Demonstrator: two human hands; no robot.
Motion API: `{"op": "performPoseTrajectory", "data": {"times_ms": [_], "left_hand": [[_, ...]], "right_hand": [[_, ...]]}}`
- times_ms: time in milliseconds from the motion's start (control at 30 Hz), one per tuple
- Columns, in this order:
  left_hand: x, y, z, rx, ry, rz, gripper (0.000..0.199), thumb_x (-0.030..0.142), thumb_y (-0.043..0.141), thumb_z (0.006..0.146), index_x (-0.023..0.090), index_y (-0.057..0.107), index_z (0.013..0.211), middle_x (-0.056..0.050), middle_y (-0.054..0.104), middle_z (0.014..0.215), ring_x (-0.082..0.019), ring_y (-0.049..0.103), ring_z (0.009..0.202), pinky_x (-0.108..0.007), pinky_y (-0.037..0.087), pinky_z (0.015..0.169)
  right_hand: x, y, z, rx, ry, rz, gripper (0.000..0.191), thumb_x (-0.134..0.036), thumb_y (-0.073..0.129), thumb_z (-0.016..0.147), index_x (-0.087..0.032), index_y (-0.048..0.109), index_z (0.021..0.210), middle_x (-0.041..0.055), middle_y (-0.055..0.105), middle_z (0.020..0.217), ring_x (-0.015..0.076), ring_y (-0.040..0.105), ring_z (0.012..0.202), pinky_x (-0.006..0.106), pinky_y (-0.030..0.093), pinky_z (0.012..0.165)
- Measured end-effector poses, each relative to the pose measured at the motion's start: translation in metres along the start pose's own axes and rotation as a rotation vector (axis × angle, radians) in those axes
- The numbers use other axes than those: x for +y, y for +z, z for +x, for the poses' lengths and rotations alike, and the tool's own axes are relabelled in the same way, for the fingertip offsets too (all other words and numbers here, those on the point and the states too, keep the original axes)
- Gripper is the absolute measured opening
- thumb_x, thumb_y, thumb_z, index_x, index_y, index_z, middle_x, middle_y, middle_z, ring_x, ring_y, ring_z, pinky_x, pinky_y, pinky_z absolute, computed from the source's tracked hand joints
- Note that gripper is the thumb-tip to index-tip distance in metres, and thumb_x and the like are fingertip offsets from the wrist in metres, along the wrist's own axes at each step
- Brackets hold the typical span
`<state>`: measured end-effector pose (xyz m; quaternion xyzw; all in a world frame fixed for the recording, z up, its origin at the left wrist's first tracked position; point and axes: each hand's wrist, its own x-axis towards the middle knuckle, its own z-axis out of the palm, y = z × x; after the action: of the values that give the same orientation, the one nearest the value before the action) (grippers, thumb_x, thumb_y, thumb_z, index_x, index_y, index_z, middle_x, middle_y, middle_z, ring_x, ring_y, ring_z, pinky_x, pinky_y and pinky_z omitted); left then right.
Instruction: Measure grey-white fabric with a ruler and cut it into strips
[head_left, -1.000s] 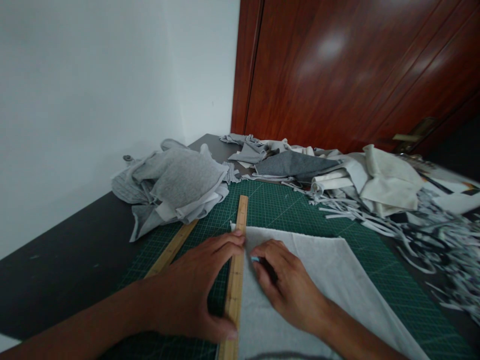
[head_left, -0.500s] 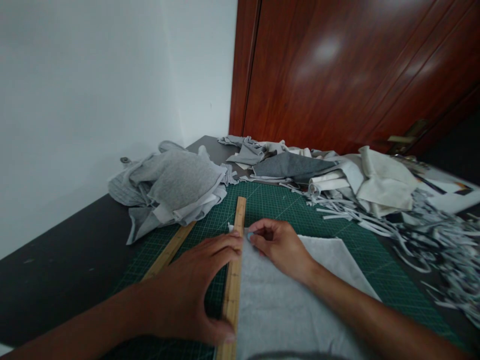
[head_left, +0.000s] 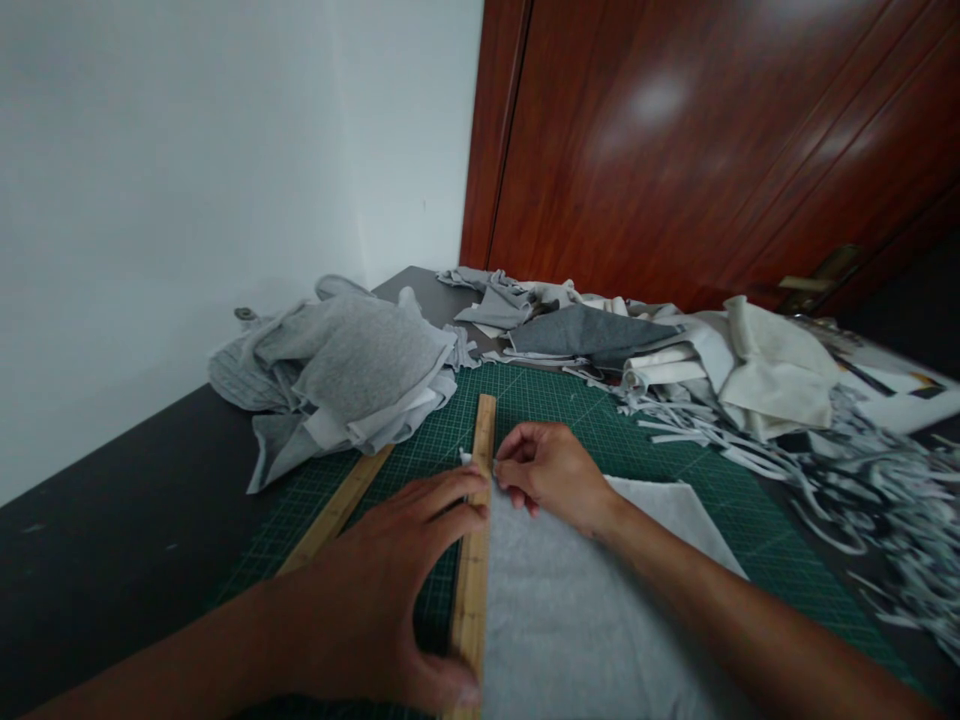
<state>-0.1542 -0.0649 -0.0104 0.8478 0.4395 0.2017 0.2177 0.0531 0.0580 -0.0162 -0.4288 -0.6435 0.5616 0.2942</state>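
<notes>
My left hand (head_left: 382, 590) is spread over a wooden ruler (head_left: 472, 570), fingertips on its upper part and thumb on its lower part. The ruler lies along the left edge of a light grey cloth (head_left: 577, 610). At the top of that edge, right beside the ruler, my right hand (head_left: 551, 472) is closed in a pinch; a small bluish bit barely shows at its fingertips, mostly hidden. Both cloth and ruler rest on a green cutting mat (head_left: 555, 400).
A second wooden ruler (head_left: 337, 510) lies to the left, partly under a grey fabric pile (head_left: 360, 360). Fabric pieces (head_left: 592, 330) line the back. Cut strips (head_left: 885, 510) heap at the right. A white wall and a reddish wooden door (head_left: 675, 140) stand behind.
My right hand has moved slightly up and left along the ruler; the blue piece in its fingertips is now mostly hidden. My left hand stays on the ruler. The view has shifted slightly.
</notes>
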Motion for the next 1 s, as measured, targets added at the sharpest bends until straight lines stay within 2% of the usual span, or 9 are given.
{"op": "performPoseTrajectory", "data": {"times_ms": [133,233,433,600,833,1000], "left_hand": [[-0.008,0.005,-0.002,0.018,0.050,-0.023,0.097,0.052,0.096,0.058,0.026,0.059,0.144,-0.015,0.047,0.168,-0.044,0.046,0.153,-0.058,0.038,0.128],[-0.011,0.007,-0.003,0.029,0.063,-0.038,0.099,0.053,0.095,0.059,0.025,0.057,0.147,-0.015,0.047,0.169,-0.044,0.045,0.154,-0.059,0.036,0.129],[-0.005,0.002,0.000,0.044,0.090,-0.008,0.096,0.053,0.097,0.057,0.024,0.062,0.141,-0.015,0.051,0.165,-0.044,0.049,0.151,-0.057,0.041,0.128],[0.000,0.002,0.002,0.034,0.044,0.028,0.098,0.047,0.100,0.053,0.022,0.062,0.140,-0.016,0.052,0.164,-0.043,0.049,0.151,-0.055,0.041,0.129],[-0.012,0.007,0.001,0.023,0.109,-0.010,0.109,0.048,0.099,0.054,0.025,0.055,0.151,-0.015,0.047,0.169,-0.044,0.047,0.153,-0.057,0.038,0.130],[-0.013,0.009,-0.001,0.027,0.081,-0.029,0.104,0.052,0.098,0.057,0.026,0.055,0.148,-0.014,0.044,0.170,-0.042,0.044,0.155,-0.053,0.040,0.130]], "right_hand": [[-0.001,0.001,0.002,0.036,-0.008,0.020,0.010,-0.014,0.071,0.065,-0.021,0.067,0.071,-0.0039,0.070,0.052,0.0115,0.058,0.035,0.016,0.038,0.027],[0.004,0.002,0.002,0.117,-0.043,0.064,0.013,-0.022,0.074,0.068,-0.021,0.065,0.078,-0.0052,0.069,0.055,0.0102,0.054,0.034,0.016,0.036,0.028],[0.016,0.004,-0.005,0.239,-0.117,0.134,0.023,-0.035,0.080,0.073,-0.022,0.063,0.082,-0.0049,0.068,0.058,0.0097,0.051,0.035,0.017,0.032,0.030],[0.017,0.004,-0.005,0.241,-0.138,0.145,0.023,-0.034,0.082,0.074,-0.022,0.064,0.082,-0.0046,0.068,0.058,0.0097,0.050,0.034,0.018,0.031,0.030],[0.016,0.005,-0.006,0.234,-0.151,0.133,0.018,-0.030,0.079,0.075,-0.022,0.064,0.082,-0.0054,0.067,0.058,0.0092,0.050,0.034,0.018,0.032,0.031],[0.015,0.005,-0.008,0.223,-0.151,0.120,0.016,-0.027,0.077,0.072,-0.022,0.064,0.080,-0.0063,0.067,0.058,0.0084,0.052,0.036,0.018,0.033,0.034]]}}
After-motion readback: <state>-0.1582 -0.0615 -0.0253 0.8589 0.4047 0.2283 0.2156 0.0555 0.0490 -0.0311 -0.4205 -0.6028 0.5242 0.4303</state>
